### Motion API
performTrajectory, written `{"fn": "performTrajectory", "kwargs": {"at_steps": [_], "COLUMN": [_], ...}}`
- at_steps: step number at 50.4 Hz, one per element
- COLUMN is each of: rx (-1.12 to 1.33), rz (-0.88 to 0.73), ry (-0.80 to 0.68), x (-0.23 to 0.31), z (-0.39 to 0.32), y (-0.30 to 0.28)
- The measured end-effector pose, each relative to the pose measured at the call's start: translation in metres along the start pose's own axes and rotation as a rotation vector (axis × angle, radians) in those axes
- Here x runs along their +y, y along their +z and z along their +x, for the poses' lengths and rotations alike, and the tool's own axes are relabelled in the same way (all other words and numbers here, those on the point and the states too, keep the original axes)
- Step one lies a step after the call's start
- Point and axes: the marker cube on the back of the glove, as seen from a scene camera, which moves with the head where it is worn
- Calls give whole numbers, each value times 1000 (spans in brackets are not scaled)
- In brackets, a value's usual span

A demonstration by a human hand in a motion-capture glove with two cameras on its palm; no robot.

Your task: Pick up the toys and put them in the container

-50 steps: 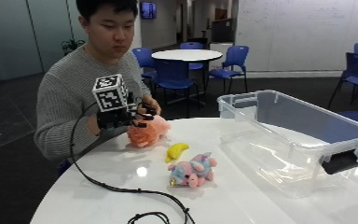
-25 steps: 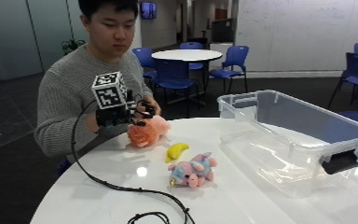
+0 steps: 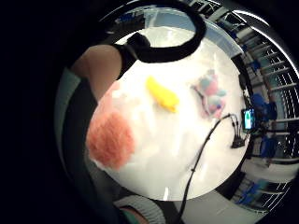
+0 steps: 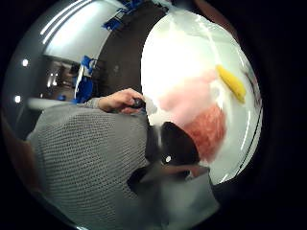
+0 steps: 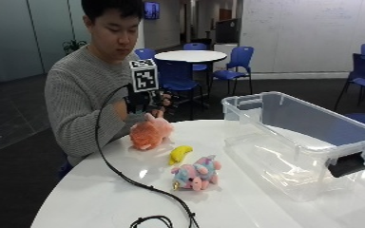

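R hand [image 5: 146, 108] just above pink plush [image 5: 150, 134], fingers touching it.

A round white table [image 5: 94, 199] carries everything. On its right side stands a clear plastic container [image 5: 296, 142] with a black latch. Left of it lie a pink plush pig [image 5: 149, 133] at the far left, a yellow banana toy [image 5: 180, 154], and nearer, a pastel plush unicorn [image 5: 196, 173].
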Motion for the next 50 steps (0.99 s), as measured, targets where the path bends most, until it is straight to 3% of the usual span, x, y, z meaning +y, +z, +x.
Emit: {"fn": "performTrajectory", "kwargs": {"at_steps": [15, 26, 30, 50], "rx": [-8, 48, -3, 67], "rz": [-65, -211, -190, -155], "ry": [8, 74, 90, 103], "x": [2, 16, 17, 14], "z": [-2, -8, -9, -9], "y": [27, 100, 121, 120]}}
